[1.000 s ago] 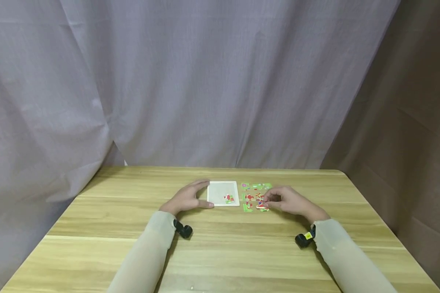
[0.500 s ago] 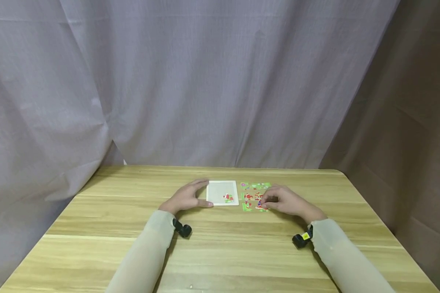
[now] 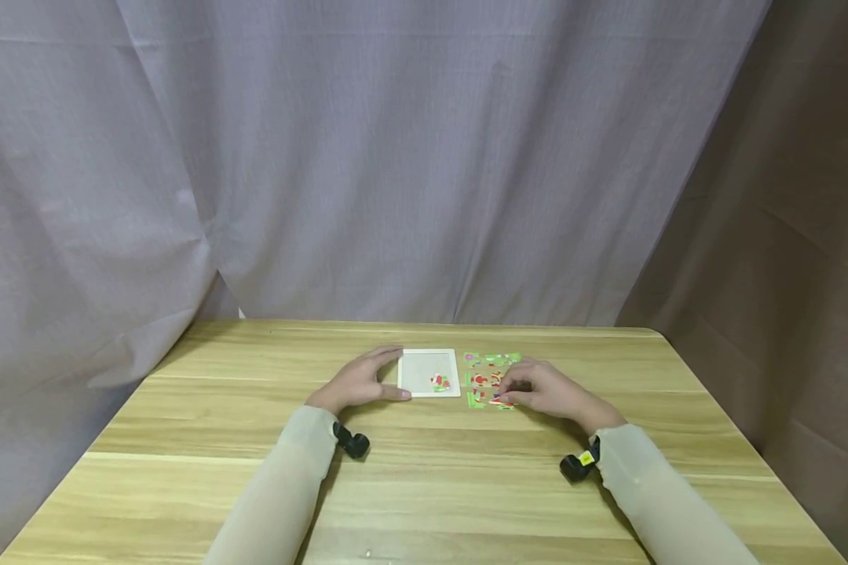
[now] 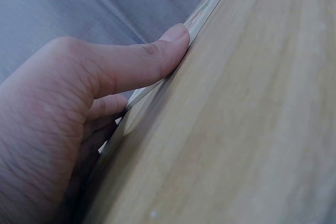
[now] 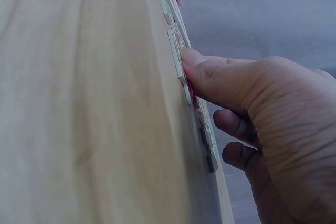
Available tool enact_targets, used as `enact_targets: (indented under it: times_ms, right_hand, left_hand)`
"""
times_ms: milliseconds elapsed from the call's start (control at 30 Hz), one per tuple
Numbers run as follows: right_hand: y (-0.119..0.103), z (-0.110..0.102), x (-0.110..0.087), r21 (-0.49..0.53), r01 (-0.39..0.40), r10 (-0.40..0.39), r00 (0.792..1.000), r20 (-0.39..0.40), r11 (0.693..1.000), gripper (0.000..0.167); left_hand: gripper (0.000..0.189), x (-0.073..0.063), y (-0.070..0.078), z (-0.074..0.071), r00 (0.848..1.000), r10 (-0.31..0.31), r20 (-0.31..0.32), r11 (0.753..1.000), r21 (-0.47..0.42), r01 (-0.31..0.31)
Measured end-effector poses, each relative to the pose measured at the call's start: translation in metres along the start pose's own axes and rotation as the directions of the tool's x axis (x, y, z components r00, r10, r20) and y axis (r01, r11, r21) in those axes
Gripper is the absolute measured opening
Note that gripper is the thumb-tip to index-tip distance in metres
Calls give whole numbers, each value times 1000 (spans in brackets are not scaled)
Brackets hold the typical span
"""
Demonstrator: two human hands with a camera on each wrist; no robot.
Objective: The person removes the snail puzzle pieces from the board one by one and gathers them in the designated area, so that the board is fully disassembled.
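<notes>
In the head view my left hand [image 3: 356, 380] holds the left side of a square white puzzle tray [image 3: 458, 370], thumb at its near corner and fingers at the far one. One red, white and green puzzle piece [image 3: 441, 383] lies inside, at the tray's lower right. My right hand [image 3: 547, 388] pinches a red and white puzzle piece [image 3: 497, 402] between thumb and fingers, low over the loose pieces [image 3: 492, 360]. The right wrist view shows the thumb on that piece [image 5: 187, 95]; the fingertips opposite are partly hidden.
Several loose green and red pieces lie to the right of the tray, some behind my right hand. Everything rests on a wooden table [image 3: 424, 479]. A grey curtain [image 3: 396, 173] hangs behind its far edge, and a brown one [image 3: 784, 314] on the right.
My right hand has shifted slightly left, and the pinched puzzle piece has moved left with it, over its neighbours. My left hand and the tray look still.
</notes>
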State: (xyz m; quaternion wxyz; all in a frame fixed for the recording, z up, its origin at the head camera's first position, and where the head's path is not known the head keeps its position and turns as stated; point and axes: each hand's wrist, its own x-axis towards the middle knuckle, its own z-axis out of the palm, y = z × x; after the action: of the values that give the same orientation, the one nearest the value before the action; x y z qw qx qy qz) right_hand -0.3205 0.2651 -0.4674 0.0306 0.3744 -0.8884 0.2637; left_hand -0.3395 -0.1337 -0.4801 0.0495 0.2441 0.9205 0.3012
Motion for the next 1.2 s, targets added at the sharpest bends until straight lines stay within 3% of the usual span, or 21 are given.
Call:
enact_targets:
  times_ms: [333, 833, 1033, 1200]
  right_hand:
    - [10, 2, -2, 86, 81, -71, 991, -113, 993, 9]
    - [4, -2, -5, 89, 11, -4, 997, -83, 996, 12]
    - [-3, -5, 8, 82, 18, -11, 997, -81, 996, 10]
    - [-20, -4, 32, 98, 14, -9, 999, -52, 995, 5]
  left_hand:
    - [102, 1, 0, -1, 1000, -3, 2, 1000, 6, 3]
    - [102, 2, 2, 0, 1000, 13, -3, 1000, -9, -13]
    - [101, 1, 1, -3, 1000, 14, -10, 1000, 6, -14]
    - [101, 1, -1, -2, 1000, 11, -13, 1000, 0, -11]
